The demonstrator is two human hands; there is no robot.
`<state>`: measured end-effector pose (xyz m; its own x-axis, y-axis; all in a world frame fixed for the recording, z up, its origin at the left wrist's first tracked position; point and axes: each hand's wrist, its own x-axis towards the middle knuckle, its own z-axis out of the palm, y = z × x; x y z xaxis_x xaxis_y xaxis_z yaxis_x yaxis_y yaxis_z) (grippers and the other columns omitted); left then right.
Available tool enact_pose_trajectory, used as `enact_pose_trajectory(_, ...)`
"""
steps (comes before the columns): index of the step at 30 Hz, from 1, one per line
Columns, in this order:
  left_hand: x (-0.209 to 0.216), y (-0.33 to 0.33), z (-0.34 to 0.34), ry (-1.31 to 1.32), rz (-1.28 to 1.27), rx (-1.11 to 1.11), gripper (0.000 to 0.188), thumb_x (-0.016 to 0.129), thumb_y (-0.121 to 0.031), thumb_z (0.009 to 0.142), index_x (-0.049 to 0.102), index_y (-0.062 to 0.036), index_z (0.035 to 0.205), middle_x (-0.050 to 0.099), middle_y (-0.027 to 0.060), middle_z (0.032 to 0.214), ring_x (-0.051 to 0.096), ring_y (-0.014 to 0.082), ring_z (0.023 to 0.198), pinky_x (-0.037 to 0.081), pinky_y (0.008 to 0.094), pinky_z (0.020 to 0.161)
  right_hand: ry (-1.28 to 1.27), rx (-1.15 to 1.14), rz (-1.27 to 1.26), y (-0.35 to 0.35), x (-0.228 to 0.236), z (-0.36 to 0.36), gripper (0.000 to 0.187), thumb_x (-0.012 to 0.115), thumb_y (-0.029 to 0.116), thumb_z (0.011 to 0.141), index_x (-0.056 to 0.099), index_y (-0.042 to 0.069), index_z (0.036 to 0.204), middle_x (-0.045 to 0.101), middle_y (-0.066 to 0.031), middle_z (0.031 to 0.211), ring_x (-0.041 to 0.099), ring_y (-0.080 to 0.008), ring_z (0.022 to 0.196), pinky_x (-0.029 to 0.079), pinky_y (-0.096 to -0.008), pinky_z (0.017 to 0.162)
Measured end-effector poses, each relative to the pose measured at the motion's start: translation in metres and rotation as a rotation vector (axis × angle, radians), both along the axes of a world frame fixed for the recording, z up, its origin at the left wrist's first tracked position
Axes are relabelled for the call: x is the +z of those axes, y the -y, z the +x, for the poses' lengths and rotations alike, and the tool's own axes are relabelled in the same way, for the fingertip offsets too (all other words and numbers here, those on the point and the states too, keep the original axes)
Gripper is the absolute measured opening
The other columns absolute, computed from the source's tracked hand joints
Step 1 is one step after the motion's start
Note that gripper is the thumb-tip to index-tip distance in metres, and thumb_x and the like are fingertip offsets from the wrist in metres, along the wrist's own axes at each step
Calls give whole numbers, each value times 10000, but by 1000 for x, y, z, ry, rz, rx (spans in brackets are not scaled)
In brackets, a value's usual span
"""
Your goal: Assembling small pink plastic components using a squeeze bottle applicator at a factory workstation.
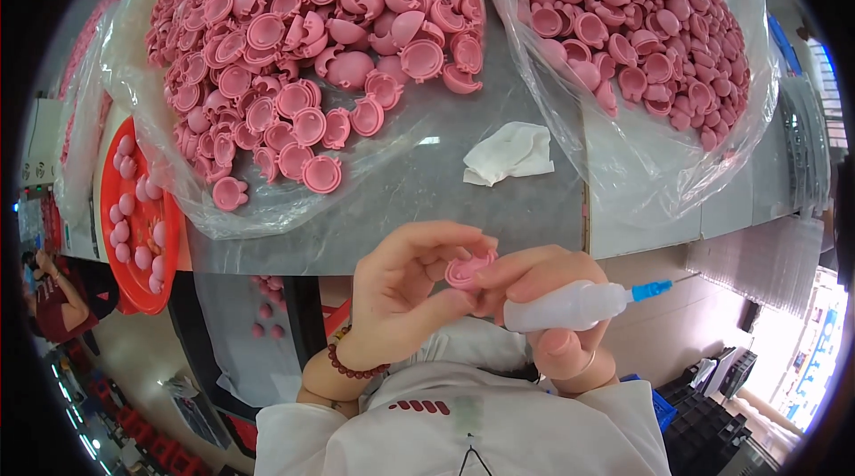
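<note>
In front of my chest, my left hand [405,284] pinches a small pink plastic half-shell [467,270] between thumb and fingers, its hollow side tilted up. My right hand [557,280] is closed around a white needle-tip squeeze bottle [570,305]. The bottle lies sideways across the palm, its blue tip [652,290] and thin needle pointing right, away from the shell. Fingertips of my right hand also touch the shell's right edge. Beyond my hands, a big heap of like pink half-shells [307,124] lies on clear plastic film on the grey tabletop [401,200].
A second heap of pink pieces [659,66] rests on plastic film at the far right. A crumpled white tissue [509,154] lies mid-table. At the left edge, a red tray [134,284] holds several pink balls. A person [62,293] is farther off at left.
</note>
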<state>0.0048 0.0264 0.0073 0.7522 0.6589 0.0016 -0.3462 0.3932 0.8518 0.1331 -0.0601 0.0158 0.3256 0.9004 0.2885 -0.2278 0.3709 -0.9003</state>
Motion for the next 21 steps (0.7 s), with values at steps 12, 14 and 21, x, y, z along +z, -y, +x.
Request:
enact_pose_trajectory(12, 3, 7, 5, -381, 905, 264, 437, 611, 85, 616, 580, 16, 1047, 536, 167, 1099, 575, 187, 724, 451, 263, 656, -6, -23, -153, 4, 11, -3, 386, 587, 308, 813, 482, -44, 934, 587, -216, 844, 568, -191, 592, 473, -282, 531)
enact_pose_trajectory(14, 5, 6, 5, -448, 1007, 258, 458, 594, 80, 618, 568, 21, 1072, 531, 169, 1118, 575, 197, 746, 447, 261, 657, 190, 79, -184, 5, 13, 4, 380, 574, 299, 823, 475, -49, 939, 600, -216, 826, 572, -192, 596, 467, -284, 531)
enact_pose_trajectory(21, -1, -4, -1, -46, 377, -58, 453, 583, -78, 738, 481, 89, 1147, 522, 238, 1129, 553, 202, 867, 435, 271, 754, -29, -103, -210, 4, 14, 1, 417, 590, 344, 805, 482, -45, 912, 603, -166, 718, 582, -184, 567, 469, -263, 488)
